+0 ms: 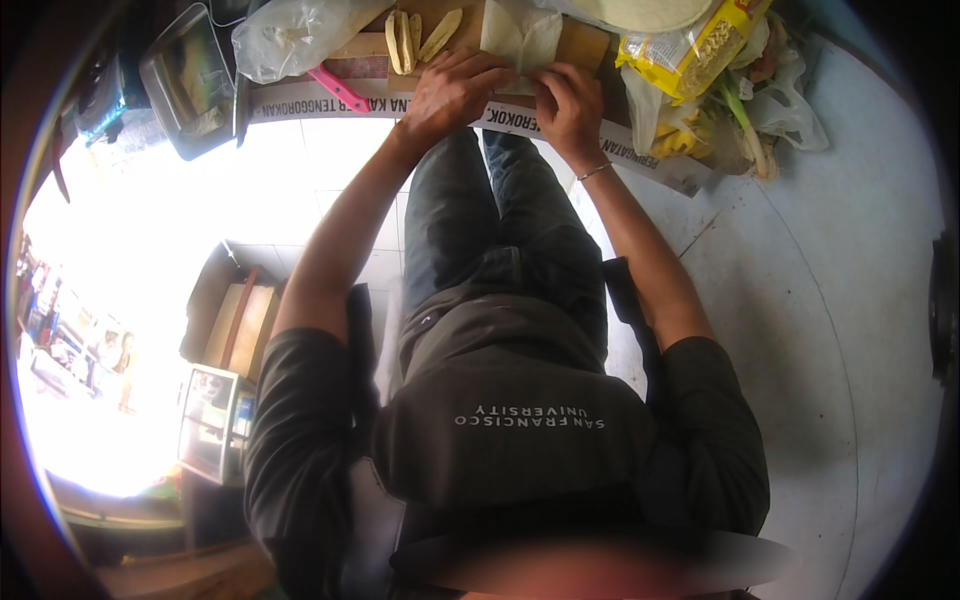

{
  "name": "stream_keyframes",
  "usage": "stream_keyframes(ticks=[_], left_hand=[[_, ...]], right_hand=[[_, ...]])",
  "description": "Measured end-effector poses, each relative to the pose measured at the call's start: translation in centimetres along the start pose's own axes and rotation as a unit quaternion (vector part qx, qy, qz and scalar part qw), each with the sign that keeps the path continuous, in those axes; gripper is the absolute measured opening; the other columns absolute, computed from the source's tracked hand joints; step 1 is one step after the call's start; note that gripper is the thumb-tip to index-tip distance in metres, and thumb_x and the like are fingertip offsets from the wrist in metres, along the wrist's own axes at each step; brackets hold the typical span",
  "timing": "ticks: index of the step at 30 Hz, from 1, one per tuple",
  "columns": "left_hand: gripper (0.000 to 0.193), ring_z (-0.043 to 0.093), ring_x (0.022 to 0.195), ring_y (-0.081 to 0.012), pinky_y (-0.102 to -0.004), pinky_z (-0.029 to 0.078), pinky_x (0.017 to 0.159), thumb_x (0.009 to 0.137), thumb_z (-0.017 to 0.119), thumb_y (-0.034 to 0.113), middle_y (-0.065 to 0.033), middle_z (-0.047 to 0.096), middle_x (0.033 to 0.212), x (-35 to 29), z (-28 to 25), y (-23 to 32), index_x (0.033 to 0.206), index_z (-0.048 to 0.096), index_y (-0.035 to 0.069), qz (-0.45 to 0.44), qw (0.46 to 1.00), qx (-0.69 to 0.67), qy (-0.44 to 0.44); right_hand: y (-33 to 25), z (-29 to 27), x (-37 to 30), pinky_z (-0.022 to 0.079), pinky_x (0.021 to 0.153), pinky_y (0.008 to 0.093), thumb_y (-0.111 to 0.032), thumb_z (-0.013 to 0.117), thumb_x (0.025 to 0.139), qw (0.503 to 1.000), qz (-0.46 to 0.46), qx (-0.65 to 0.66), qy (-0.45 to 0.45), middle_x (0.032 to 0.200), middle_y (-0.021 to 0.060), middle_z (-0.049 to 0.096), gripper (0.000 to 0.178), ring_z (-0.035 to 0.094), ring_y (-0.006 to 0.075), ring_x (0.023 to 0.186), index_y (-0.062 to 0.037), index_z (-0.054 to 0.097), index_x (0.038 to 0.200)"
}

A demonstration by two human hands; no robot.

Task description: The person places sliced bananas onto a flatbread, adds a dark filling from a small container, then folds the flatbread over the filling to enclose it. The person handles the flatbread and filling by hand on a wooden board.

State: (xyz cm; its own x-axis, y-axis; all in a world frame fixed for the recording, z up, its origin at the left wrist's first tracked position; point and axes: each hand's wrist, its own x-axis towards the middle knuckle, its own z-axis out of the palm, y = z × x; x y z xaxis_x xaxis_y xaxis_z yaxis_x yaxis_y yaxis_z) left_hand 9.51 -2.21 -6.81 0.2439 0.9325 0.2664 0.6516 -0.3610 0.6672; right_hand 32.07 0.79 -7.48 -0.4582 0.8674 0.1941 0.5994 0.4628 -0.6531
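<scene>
A thin, pale wrapper sheet [522, 38] lies on a brown board [582, 45] at the table's near side. My left hand [455, 92] and my right hand [568, 108] meet at the sheet's near edge, fingers bent and closed on it from both sides. Whether something is folded inside that edge is hidden by my fingers. Just left of my left hand are several pale yellow strips of cut banana [402, 42]. Farther left lies a knife with a pink handle [340, 90].
A clear plastic bag [290, 40] and a metal tray [195, 85] occupy the left. To the right are a round stack of pale sheets [645, 8], a yellow packet [690, 52], and plastic bags [795, 110] with green stalks. A printed banner [400, 108] lines the table's near edge.
</scene>
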Motion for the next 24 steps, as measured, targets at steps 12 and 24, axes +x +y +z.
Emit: stream_keyframes(ticks=[12,24], left_hand=[[0.031,0.074,0.103,-0.0242,-0.0373,0.06,0.088,0.078,0.076,0.003,-0.0019,0.076,0.113,0.0,-0.2,-0.5,0.107,0.079,0.012,0.001,1.0,-0.028,-0.005],[0.043,0.067,0.117,-0.0201,-0.0363,0.053,0.096,0.081,0.077,0.018,-0.0012,0.07,0.124,-1.3,-1.4,-0.8,0.123,0.077,0.012,0.09,0.99,0.088,-0.062]], right_hand=[[0.3,-1.5,-0.2,0.05,0.088,0.0402,-0.022,0.084,0.088,0.992,-0.112,-0.032,-0.042,0.112,0.0001,0.068,0.028,0.065,0.0238,0.099,-0.0169,0.079,0.115],[1.5,-1.4,-0.4,0.053,0.088,0.037,-0.017,0.083,0.088,0.984,-0.157,-0.07,-0.053,0.113,-0.0028,0.069,0.032,0.065,0.0224,0.099,-0.0152,0.079,0.12]])
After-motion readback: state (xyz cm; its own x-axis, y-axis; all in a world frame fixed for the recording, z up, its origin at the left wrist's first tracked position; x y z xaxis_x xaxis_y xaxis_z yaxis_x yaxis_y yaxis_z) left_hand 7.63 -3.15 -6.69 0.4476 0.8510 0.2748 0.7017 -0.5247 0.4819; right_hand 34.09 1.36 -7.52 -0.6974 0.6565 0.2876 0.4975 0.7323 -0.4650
